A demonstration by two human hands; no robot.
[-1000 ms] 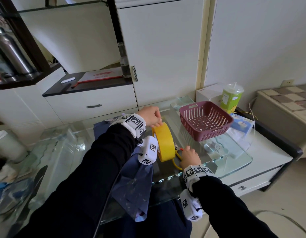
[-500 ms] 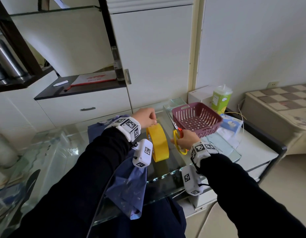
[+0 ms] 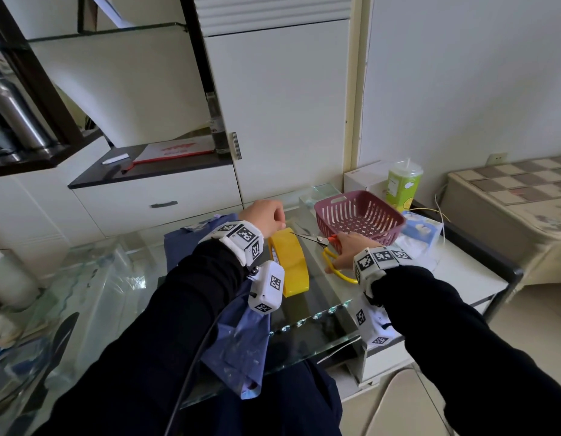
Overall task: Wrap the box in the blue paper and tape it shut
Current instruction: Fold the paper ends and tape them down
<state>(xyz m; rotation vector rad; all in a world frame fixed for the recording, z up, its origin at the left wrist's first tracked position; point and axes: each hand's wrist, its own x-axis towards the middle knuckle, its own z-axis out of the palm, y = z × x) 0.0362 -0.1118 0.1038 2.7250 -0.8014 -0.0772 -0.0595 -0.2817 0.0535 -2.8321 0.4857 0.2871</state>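
Observation:
A wide yellow tape roll [image 3: 290, 264] stands on edge on the glass table [image 3: 316, 297]. My left hand [image 3: 264, 217] is curled just above its far side, pinching what looks like the pulled tape end. My right hand [image 3: 346, 251] grips yellow-handled scissors [image 3: 316, 240], whose blades point left at the top of the roll. Blue paper [image 3: 241, 338] lies under my left forearm and hangs over the near table edge. The box is hidden beneath my left arm.
A maroon slotted basket [image 3: 361, 218] stands just right of the scissors. Behind it are a green lidded cup [image 3: 402, 185] and a white carton [image 3: 364, 177]; a tissue pack [image 3: 422, 229] lies to its right. White cabinets stand behind the table.
My right hand lifted the scissors off the table and swung them up and left, so the blades now reach toward the tape roll. My left hand stayed at the roll's top.

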